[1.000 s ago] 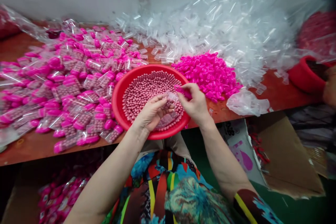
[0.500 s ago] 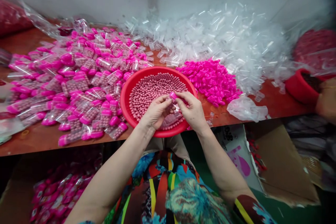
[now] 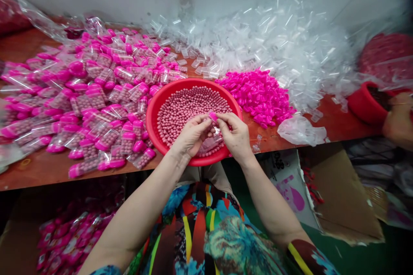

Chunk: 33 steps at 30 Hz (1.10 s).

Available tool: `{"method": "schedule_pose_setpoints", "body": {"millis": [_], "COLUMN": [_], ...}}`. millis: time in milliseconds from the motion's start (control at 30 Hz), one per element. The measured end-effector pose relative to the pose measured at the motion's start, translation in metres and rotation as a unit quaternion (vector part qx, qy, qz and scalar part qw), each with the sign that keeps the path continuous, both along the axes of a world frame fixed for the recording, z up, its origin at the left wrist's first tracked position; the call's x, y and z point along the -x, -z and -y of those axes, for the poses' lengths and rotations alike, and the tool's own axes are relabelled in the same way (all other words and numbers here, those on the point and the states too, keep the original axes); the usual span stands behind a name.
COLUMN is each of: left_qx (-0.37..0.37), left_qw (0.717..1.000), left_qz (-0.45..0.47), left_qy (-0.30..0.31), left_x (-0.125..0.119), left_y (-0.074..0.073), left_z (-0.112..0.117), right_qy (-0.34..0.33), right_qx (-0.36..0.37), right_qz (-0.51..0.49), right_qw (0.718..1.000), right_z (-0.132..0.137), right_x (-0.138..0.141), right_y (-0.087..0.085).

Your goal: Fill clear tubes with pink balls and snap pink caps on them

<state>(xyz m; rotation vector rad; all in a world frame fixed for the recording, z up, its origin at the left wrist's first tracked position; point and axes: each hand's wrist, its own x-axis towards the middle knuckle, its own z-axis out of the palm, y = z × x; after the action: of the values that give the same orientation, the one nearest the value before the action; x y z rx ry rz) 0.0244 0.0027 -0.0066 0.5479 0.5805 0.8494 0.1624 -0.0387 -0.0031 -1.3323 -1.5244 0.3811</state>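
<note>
Over a red basin [image 3: 150, 131] of pink beads [image 3: 189, 105], my two hands meet at the fingertips. A bright pink cap [image 3: 213, 116] is pinched between them. My left hand [image 3: 193, 135] is closed, with a small clear bottle mostly hidden in its fingers under the cap. Thumb and fingers of my right hand [image 3: 236, 135] press on the cap from the right. Something clear [image 3: 209, 144] rests on the beads beneath my hands; its shape is partly hidden.
Left of the basin lies a heap of filled, pink-capped bottles [image 3: 97, 99]. Loose pink caps [image 3: 258, 96] and a big pile of clear empty bottles [image 3: 264, 43] lie right and behind. A crumpled plastic bag [image 3: 301, 130] sits near the edge. Another person's hand [image 3: 400, 116] is by a red bowl [image 3: 366, 103].
The view has shifted slightly. Both hands stay together over the basin, with the pink cap still pinched between the fingertips; the fingers have moved only a little.
</note>
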Motion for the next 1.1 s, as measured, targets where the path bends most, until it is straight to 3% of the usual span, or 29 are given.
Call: {"method": "schedule_pose_setpoints", "body": {"millis": [200, 300, 367, 433, 533, 667, 767, 967, 1033, 1100], "left_qx": [-0.001, -0.017, -0.032, -0.044, -0.044, -0.048, -0.065, -0.116, -0.125, -0.107], "left_qw": [0.999, 0.997, 0.998, 0.998, 0.995, 0.991, 0.989, 0.981, 0.979, 0.981], "left_qz": [-0.024, -0.04, -0.04, -0.031, -0.035, -0.052, -0.057, -0.09, -0.125, -0.144], "left_qy": [-0.049, -0.057, -0.031, 0.019, 0.087, 0.112, 0.12, 0.125, 0.104, 0.072], "left_x": [-0.003, -0.002, -0.001, 0.0, 0.002, 0.004, 0.006, 0.003, 0.0, -0.003], "left_y": [0.004, 0.002, -0.001, -0.005, -0.008, -0.006, -0.005, -0.007, -0.007, -0.005], "left_z": [0.001, 0.002, 0.003, 0.003, 0.004, 0.005, 0.006, 0.012, 0.013, 0.013], "right_qy": [0.03, -0.01, -0.042, -0.042, -0.039, -0.139, -0.191, -0.26, -0.249, -0.198], "right_qx": [-0.023, -0.035, -0.042, -0.028, 0.053, 0.162, 0.193, 0.225, 0.226, 0.21], "right_qz": [0.072, 0.109, 0.106, 0.056, -0.096, -0.259, -0.293, -0.162, -0.094, -0.059], "right_qw": [0.997, 0.993, 0.993, 0.997, 0.993, 0.942, 0.917, 0.925, 0.937, 0.956], "right_z": [0.006, 0.007, 0.005, -0.001, -0.016, -0.032, -0.031, -0.026, -0.031, -0.037], "right_x": [0.016, 0.006, -0.006, -0.015, -0.015, 0.003, 0.011, -0.01, -0.016, -0.018], "right_y": [0.014, 0.009, 0.0, -0.008, -0.013, -0.005, -0.005, -0.012, -0.005, 0.005]}}
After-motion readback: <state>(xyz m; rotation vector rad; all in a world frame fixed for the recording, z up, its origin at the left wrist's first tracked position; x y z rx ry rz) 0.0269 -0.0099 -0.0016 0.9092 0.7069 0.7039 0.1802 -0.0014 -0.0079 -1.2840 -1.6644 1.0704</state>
